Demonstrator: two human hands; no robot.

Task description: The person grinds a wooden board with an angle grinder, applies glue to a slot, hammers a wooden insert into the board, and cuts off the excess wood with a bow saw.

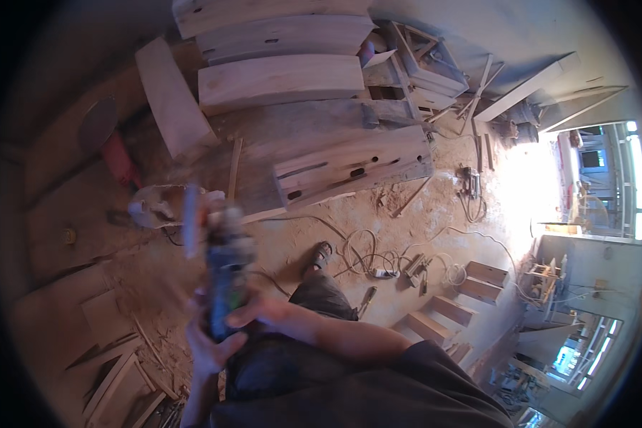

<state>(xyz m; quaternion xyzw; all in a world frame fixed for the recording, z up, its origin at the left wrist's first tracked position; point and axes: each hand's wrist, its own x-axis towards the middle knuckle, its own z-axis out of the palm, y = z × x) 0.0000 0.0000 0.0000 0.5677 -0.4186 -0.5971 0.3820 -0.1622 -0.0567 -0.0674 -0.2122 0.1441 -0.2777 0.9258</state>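
Both my hands are wrapped round an angle grinder (226, 278) with a long blue-green body and a metal head, smeared by motion. My left hand (210, 348) is closed on its lower end, and my right hand (257, 312) grips the body from the right side. A pale, blurred strip (190, 221) beside the head looks like a disc seen edge-on. Just beyond the tool is the dusty workbench (242, 175). A wooden board (353, 169) with dark oval slots lies on it to the right, and a thin stick (235, 170) rests nearer the tool.
Several curved wooden panels (282, 78) are stacked at the far side, with a loose board (175, 96) left of them. Cables (360, 253) lie coiled on the sawdust-covered floor near my sandalled foot (322, 255). Wooden boxes (442, 317) stand at the right; scrap wood (114, 381) lies lower left.
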